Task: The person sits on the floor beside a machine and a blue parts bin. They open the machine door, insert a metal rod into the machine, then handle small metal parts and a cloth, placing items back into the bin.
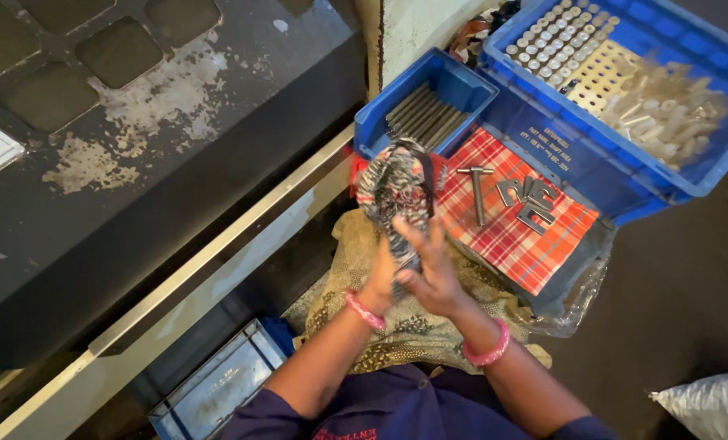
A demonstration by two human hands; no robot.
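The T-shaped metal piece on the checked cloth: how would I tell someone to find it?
Start at the big blue crate on the right; in front of it lies a red checked cloth. The T-shaped metal piece lies at the cloth's upper left, long and slim, unlike the short angular metal brackets clustered to its right.

Sat by a scuffed black machine top [136,163] with flaky paint and a metal rail [217,244], dark floor [674,285], kinda warm light.

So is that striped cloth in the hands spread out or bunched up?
Bunched up: the black-and-white striped cloth hangs crumpled in folds between both hands, left and right.
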